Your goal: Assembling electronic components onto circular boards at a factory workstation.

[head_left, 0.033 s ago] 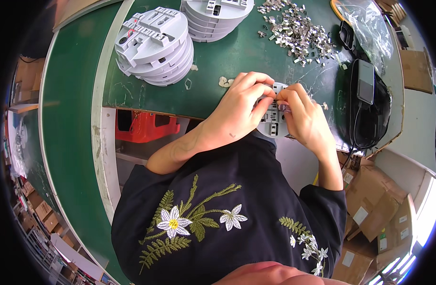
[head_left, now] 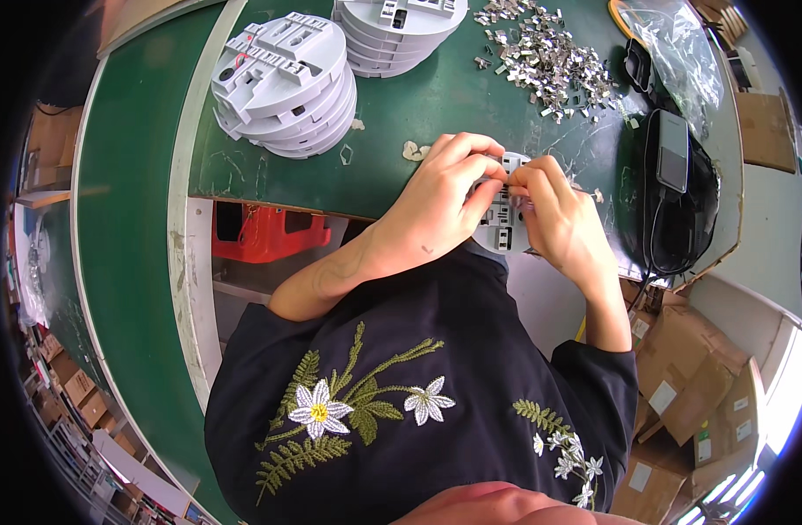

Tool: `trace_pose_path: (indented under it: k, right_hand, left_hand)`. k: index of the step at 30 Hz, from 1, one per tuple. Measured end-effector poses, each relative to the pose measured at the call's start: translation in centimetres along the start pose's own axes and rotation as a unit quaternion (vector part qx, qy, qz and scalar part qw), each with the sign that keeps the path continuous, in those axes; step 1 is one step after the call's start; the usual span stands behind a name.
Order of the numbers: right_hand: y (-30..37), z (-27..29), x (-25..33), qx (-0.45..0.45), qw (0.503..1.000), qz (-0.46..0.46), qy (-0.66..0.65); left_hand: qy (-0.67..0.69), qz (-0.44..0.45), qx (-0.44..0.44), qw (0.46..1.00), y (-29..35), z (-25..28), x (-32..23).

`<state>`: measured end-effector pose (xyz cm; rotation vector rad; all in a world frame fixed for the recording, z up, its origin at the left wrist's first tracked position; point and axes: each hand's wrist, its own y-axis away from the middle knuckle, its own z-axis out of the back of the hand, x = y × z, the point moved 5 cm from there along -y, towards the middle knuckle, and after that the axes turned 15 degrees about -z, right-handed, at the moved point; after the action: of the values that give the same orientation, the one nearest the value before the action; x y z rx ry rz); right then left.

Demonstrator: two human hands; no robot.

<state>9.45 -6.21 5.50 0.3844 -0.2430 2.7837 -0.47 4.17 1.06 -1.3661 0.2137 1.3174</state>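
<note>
At the table's near edge lies a round grey plastic base [head_left: 497,238] with slots and raised blocks, partly covered by my hands. Bent over its left side, my left hand [head_left: 445,197] has thumb and fingertips drawn together near the middle of the base. From the right my right hand [head_left: 563,219] meets it, fingers curled and closed, the fingertips of both hands almost touching. Whatever is pinched between them is too small or hidden to make out. Beyond the hands a loose heap of small shiny metal clips [head_left: 554,66] is spread on the green table [head_left: 418,114].
Two stacks of similar grey bases [head_left: 287,79] stand at the far left. On the right are a black bag [head_left: 681,219], a power bank [head_left: 672,150] with a cable and a clear plastic bag [head_left: 676,52]. A red stool [head_left: 270,234] sits below the table; cardboard boxes [head_left: 690,359] are lower right.
My right hand's fingers have shifted very slightly over the base. All else looks the same.
</note>
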Motion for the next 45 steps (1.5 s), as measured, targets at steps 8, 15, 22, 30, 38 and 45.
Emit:
trace_pose_path:
  k: [8, 15, 22, 30, 38, 45]
  right_hand:
    - [0.0, -0.3, 2.0, -0.018, 0.981, 0.068, 0.182]
    - [0.0, -0.2, 1.6, 0.063, 0.989, 0.009, 0.131]
    - [0.0, 0.4, 0.2, 0.027, 0.99, -0.033, -0.134]
    - [-0.2, 0.0, 0.3, 0.062, 0.992, -0.063, -0.093]
    - [-2.7, 2.5, -2.0, 0.034, 0.9, -0.241, -0.361]
    - [-3.3, 1.9, -2.9, -0.02, 0.628, -0.182, -0.756]
  left_hand:
    - [0.023, 0.011, -0.017, 1.0, 0.4, 0.2, 0.1]
    - [0.045, 0.023, -0.029, 0.998, 0.6, 0.3, 0.2]
    - [0.055, 0.037, -0.021, 0.998, 0.7, 0.3, 0.3]
    - [0.058, 0.044, -0.013, 0.997, 0.6, 0.3, 0.4]
    - [-0.01, -0.037, -0.047, 0.998, 0.0, -0.1, -0.1]
    - [-0.061, -0.078, -0.027, 0.995, -0.5, -1.0, -0.5]
